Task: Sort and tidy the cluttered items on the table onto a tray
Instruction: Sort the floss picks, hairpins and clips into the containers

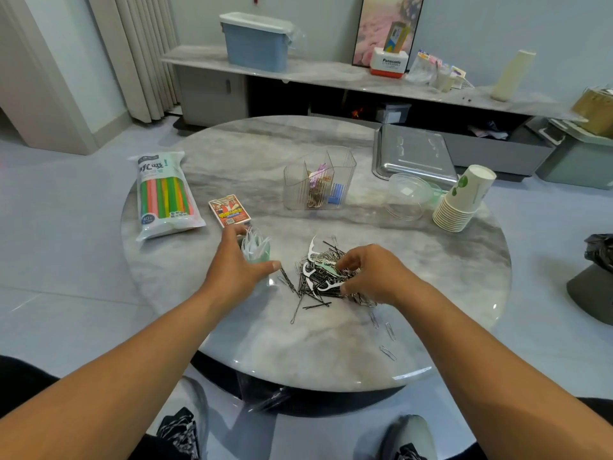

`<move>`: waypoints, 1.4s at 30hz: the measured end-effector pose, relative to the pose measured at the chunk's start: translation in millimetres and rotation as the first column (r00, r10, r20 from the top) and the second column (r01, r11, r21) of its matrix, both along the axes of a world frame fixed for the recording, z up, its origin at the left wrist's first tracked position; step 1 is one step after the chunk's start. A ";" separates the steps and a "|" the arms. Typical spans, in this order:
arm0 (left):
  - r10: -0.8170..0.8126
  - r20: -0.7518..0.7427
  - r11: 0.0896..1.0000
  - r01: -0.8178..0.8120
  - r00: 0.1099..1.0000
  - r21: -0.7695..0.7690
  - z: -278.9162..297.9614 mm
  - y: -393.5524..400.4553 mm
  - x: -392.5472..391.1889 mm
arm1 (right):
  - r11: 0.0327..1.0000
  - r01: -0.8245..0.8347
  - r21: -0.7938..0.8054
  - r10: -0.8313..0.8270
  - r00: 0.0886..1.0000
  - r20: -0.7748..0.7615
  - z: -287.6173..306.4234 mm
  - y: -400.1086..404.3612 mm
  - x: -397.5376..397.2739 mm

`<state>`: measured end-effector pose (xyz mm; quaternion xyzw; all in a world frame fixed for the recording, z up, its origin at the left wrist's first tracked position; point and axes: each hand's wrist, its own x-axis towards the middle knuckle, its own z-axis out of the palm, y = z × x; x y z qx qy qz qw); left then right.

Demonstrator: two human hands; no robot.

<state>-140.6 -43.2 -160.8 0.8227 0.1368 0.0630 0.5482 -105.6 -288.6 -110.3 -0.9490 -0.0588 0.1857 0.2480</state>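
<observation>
Right hand (371,273): fingers curled down into a tangled heap of black wire hairpins, silver paper clips and white plastic floss picks (323,277); whether they pinch any one piece cannot be told.

Left hand (237,260): fingers and thumb wrapped round a small pale-green cup packed with white floss picks (257,249), just left of the heap.

Loose silver paper clips (386,336): scattered on the table nearer the person, apart from the heap.

Round grey marble-patterned table (232,154): glossy, veined.

Clear ribbed plastic organiser with compartments (318,177): centre of the table, holding gold, purple and blue clips.

Rectangular stainless-steel tray (414,154): far right of the table, shiny.

Stack of white paper cups with green print (464,200): lying tilted beside the tray.

Clear plastic bowls (408,194): between organiser and cups.

Packet of multicoloured straws (164,194) and small red card box (229,210): left side.
</observation>
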 end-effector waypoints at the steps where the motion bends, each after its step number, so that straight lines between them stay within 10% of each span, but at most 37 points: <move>1: -0.002 0.025 1.000 0.001 1.000 0.030 -0.2 -0.4 0.0 | 0.998 -0.031 -0.055 0.032 0.999 0.020 -6.3 1.8 -0.1; 8: -0.247 0.451 0.858 -0.023 0.858 0.513 28.9 -28.1 1.3 | 0.994 -0.036 -0.105 0.054 0.983 0.175 -26.5 5.1 8.6; 20: -0.327 -0.170 0.665 0.354 0.930 0.658 4.9 -63.7 20.1 | 0.995 0.093 -0.031 -0.087 0.983 0.162 -16.0 -24.6 18.9; 42: -0.253 -0.130 0.937 0.276 0.959 0.213 31.0 -64.6 47.5 | 0.999 0.041 0.026 -0.041 0.999 -0.001 26.5 -36.2 30.1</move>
